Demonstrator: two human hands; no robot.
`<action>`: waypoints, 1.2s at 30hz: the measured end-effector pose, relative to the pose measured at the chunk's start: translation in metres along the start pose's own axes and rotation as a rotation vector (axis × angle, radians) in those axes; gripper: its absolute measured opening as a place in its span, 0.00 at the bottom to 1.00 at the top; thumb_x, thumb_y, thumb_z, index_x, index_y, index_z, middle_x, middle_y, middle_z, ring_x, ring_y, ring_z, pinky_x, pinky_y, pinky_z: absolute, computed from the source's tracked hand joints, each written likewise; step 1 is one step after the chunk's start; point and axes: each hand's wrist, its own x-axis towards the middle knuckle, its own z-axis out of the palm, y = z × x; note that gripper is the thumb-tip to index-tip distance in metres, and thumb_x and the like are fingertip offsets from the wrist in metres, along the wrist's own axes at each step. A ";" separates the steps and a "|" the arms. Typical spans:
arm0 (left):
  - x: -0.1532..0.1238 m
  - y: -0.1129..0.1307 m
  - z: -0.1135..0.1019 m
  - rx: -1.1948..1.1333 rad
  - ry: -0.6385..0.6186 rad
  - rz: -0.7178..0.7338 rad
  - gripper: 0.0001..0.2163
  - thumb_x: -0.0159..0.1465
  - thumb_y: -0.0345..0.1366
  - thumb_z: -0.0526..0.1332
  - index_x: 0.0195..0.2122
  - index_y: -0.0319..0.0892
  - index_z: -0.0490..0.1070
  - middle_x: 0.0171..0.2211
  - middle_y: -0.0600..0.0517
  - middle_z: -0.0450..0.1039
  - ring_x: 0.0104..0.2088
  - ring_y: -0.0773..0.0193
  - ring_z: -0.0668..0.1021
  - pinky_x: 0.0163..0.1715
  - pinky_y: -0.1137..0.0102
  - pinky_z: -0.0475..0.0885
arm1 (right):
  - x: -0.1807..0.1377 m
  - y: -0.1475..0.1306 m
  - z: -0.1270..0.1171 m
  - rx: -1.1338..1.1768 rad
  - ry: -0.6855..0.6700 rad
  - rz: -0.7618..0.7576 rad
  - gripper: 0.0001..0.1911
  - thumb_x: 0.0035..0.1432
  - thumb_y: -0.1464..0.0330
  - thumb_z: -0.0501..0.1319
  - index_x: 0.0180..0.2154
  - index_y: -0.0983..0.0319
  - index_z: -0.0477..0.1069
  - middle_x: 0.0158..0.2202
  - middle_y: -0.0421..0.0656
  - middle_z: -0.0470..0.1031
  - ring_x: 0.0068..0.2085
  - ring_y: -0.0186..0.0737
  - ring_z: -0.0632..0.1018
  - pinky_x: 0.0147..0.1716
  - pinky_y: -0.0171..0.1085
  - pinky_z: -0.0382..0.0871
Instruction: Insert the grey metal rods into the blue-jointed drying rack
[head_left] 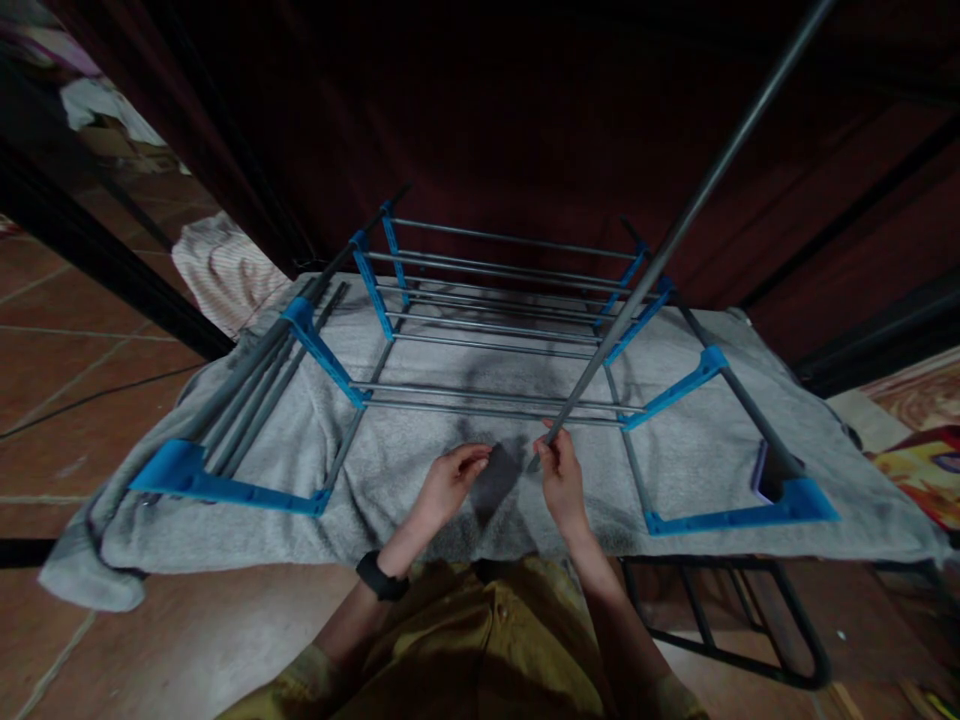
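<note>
My right hand [561, 475] is closed around the lower end of a long grey metal tube [675, 235], which slants up and to the right past the top of the view. To its left, my left hand [452, 480] has its thumb and fingertips pressed together; whatever they may pinch is too small to make out. Before both hands lies a rack frame of metal tubes with blue plastic brackets [326, 360]. Crossbars [487, 400] join its two sides in the middle and rear. Between the front brackets [739, 518] no crossbar runs.
A grey blanket [420, 440] covers the surface under the rack. Several loose tubes [259, 400] lie along the left side. A phone [763, 472] rests by the right front bracket. Behind hangs a dark red curtain [480, 120]; a black metal frame [720, 620] stands below right.
</note>
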 end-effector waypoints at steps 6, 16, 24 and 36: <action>0.009 0.021 -0.010 0.001 0.048 0.035 0.12 0.65 0.42 0.60 0.43 0.44 0.78 0.42 0.48 0.82 0.42 0.58 0.82 0.46 0.65 0.76 | 0.002 0.002 -0.017 -0.268 -0.026 -0.121 0.19 0.67 0.60 0.50 0.55 0.55 0.68 0.47 0.47 0.75 0.49 0.47 0.75 0.51 0.48 0.69; 0.019 0.048 -0.016 -0.039 0.110 0.111 0.13 0.65 0.44 0.61 0.45 0.43 0.78 0.43 0.47 0.81 0.43 0.58 0.82 0.45 0.66 0.76 | 0.005 0.012 -0.043 -0.694 -0.045 -0.308 0.24 0.65 0.73 0.46 0.59 0.54 0.65 0.47 0.49 0.73 0.47 0.50 0.77 0.46 0.48 0.74; 0.019 0.047 -0.011 -0.083 0.070 0.075 0.12 0.64 0.44 0.62 0.41 0.42 0.77 0.38 0.48 0.81 0.39 0.59 0.81 0.42 0.67 0.75 | -0.001 0.027 -0.061 -0.885 -0.079 -0.324 0.32 0.57 0.80 0.45 0.59 0.54 0.67 0.44 0.48 0.72 0.43 0.48 0.76 0.43 0.45 0.73; 0.016 0.044 -0.006 -0.349 0.032 -0.068 0.20 0.56 0.48 0.69 0.44 0.40 0.75 0.38 0.48 0.81 0.35 0.61 0.80 0.37 0.68 0.75 | 0.000 0.048 -0.070 -0.916 -0.105 -0.413 0.32 0.57 0.80 0.46 0.59 0.56 0.69 0.45 0.49 0.72 0.48 0.49 0.73 0.49 0.47 0.71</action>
